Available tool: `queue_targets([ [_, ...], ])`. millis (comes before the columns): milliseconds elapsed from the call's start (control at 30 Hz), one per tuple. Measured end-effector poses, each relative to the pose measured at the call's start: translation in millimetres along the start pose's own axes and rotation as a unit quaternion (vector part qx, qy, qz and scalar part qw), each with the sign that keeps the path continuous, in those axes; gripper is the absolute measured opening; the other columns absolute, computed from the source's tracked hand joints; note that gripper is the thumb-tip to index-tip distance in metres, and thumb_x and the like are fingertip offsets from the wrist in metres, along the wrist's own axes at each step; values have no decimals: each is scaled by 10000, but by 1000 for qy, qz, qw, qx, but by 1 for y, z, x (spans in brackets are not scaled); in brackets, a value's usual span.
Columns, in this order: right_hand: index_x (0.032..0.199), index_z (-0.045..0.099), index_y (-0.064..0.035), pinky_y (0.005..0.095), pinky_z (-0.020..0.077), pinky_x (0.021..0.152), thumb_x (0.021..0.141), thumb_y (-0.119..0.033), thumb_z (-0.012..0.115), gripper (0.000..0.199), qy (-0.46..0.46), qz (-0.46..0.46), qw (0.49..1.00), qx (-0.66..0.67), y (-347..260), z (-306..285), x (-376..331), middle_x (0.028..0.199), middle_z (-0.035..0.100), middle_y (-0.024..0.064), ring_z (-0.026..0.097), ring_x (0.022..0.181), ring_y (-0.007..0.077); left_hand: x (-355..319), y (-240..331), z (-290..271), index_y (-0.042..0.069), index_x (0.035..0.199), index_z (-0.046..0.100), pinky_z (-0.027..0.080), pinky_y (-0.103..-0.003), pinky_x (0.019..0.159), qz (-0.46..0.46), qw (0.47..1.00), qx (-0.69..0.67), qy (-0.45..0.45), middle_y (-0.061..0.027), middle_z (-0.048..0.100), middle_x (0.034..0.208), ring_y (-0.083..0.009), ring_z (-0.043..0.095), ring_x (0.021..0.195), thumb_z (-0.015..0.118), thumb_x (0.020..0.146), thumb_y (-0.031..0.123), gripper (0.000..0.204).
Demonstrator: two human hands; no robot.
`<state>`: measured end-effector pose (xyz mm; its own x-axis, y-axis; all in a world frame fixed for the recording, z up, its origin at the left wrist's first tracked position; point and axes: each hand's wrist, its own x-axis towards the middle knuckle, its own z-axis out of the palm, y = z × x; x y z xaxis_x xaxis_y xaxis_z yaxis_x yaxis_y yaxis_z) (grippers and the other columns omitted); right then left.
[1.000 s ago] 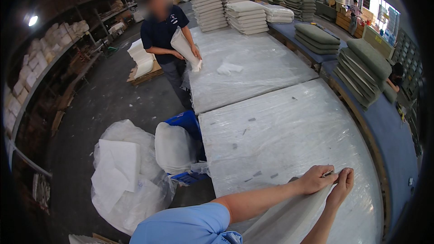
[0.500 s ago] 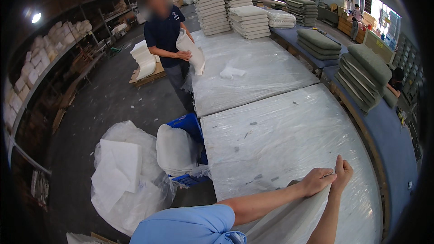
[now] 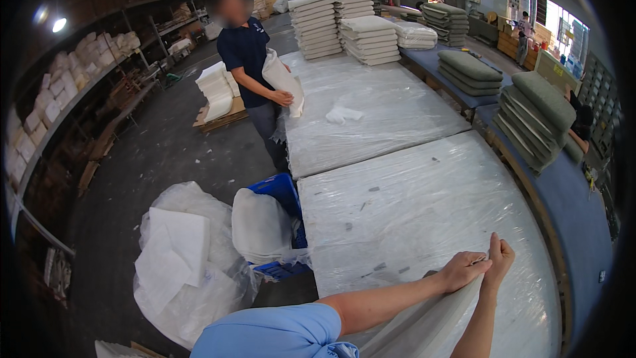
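from afar i see the left hand [image 3: 466, 272] and right hand [image 3: 499, 264] nearly meeting, fingers pinching the pale cloth [image 3: 424, 325] at its far tip; the rest slopes near, between the forearms [image 3: 478, 321].

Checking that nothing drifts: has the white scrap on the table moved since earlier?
No: against the table seam, the white scrap shows no visible shift.

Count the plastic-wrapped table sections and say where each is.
2. The near section lies below the left hand and right hand; the far section lies past the seam, beside the co-worker in dark blue. Others could be hidden behind the white stacks.
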<state>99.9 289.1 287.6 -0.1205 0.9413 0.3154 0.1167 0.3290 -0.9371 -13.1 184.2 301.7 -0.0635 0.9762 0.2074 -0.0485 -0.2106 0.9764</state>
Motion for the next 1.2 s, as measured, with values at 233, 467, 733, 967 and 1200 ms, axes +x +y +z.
queue_targets([
  [233,596,397,-100,295,203,494,1007,-151,708,518,0,-3,1000,-4,0,3,0,581,362,-73,295,576,38,-3,3,-2,8,814,586,416,-343,730,-16,1000,-18,5,-15,545,732,-116,480,765,568,1043,369,428],
  [467,608,452,-70,291,248,494,1003,-161,720,486,-12,8,1000,5,-1,2,2,585,399,-70,322,582,48,-2,4,1,22,819,588,409,-329,727,-11,999,-34,15,7,532,750,-104,467,769,588,1037,350,394],
  [733,1072,627,40,396,484,819,1052,-277,636,319,108,76,972,-192,86,-68,-111,968,640,140,587,895,246,-7,-5,-12,31,895,658,446,-283,765,-16,997,-61,53,26,589,830,-69,510,842,600,1051,333,345],
  [967,1560,478,-148,601,369,1171,998,-677,471,772,-198,562,802,-42,143,-132,-354,1573,504,149,436,1470,385,-58,-22,-107,86,937,674,478,-288,723,-30,965,-144,219,15,625,862,-99,573,814,627,1032,358,292],
  [1200,1489,558,-59,533,467,1140,1081,-541,411,649,104,552,748,353,84,-132,-348,1479,598,182,552,1377,368,-176,-44,-187,72,1014,673,487,-325,799,-141,896,-208,367,-33,650,968,-144,592,890,606,1021,365,300],
])
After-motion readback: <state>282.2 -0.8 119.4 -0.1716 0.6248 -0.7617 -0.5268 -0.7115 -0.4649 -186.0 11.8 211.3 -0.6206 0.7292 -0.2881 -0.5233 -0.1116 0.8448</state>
